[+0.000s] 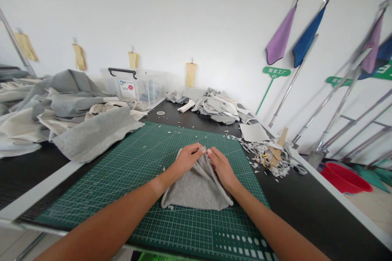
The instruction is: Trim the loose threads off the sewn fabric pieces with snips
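A small piece of grey fabric (196,189) lies bunched on the green cutting mat (128,171), near the table's front. My left hand (186,159) pinches the fabric's far edge from the left, fingers closed on it. My right hand (222,167) grips the same far edge from the right, its fingertips almost touching those of the left. Between the two hands the cloth rises into a fold.
A heap of grey and cream fabric (61,110) fills the left of the table. A clear plastic box (134,85) stands at the back. Fabric scraps (269,155) and cut pieces (214,106) lie to the right. A red basin (346,177) sits on the floor.
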A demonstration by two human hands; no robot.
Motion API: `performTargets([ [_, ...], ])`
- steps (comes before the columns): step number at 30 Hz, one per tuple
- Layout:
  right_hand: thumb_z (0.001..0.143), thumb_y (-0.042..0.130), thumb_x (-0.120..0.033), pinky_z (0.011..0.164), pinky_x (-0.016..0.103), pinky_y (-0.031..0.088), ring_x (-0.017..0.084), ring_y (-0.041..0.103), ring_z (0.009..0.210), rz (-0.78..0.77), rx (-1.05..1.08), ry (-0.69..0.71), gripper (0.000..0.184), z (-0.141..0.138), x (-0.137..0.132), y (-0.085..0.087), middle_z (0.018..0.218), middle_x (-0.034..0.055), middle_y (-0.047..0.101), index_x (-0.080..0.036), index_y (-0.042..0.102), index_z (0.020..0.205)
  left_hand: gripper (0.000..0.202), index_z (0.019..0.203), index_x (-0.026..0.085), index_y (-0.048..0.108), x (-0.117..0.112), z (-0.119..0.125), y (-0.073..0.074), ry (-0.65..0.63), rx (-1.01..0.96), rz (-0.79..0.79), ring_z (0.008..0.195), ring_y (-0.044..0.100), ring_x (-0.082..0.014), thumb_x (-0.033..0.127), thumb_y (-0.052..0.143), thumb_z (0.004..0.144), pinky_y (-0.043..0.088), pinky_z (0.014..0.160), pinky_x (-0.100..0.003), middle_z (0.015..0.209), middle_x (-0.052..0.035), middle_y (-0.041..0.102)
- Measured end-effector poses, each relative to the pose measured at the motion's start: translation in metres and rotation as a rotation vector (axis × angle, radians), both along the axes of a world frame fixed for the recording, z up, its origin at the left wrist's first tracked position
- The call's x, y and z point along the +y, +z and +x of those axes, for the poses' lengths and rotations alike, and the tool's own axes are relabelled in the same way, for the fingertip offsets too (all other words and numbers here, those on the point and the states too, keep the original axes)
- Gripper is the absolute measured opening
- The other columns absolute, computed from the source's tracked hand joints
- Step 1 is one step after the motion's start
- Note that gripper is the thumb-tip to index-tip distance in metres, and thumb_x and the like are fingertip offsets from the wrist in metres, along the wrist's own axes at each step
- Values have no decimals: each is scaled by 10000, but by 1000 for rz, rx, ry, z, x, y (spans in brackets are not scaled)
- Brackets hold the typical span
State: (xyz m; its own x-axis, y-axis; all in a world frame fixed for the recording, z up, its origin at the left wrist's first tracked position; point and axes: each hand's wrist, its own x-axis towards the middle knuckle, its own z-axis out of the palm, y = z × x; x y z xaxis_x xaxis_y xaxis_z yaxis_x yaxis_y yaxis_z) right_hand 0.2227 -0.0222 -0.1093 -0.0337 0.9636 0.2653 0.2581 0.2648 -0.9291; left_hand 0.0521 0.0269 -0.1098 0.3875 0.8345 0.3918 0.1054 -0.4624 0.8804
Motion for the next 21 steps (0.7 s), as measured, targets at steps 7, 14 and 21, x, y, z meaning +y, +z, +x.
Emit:
performTargets([
  [7,941,496,-631,443,251,175,110,191,492,-121,227,34,410,1,8,-4,597,-79,265,-245,498,805,235,895,173,708,-1,0,-2,12,44,40,751,562,-148,336,548,950,419,714,-253,798,-4,655],
  [14,907,583,-551,561,265,313,140,409,586,51,-169,-205,332,16,11,5,640,-41,459,-235,566,807,246,988,186,706,0,-3,2,7,18,57,914,627,-181,336,511,976,461,838,-279,959,-40,708],
  [21,883,607,-426,671,268,348,212,629,837,-130,-679,-328,213,35,17,3,945,53,713,-242,652,982,295,1016,183,717,-8,-22,40,-96,73,61,891,612,-172,397,517,983,458,804,-272,965,-41,699],
])
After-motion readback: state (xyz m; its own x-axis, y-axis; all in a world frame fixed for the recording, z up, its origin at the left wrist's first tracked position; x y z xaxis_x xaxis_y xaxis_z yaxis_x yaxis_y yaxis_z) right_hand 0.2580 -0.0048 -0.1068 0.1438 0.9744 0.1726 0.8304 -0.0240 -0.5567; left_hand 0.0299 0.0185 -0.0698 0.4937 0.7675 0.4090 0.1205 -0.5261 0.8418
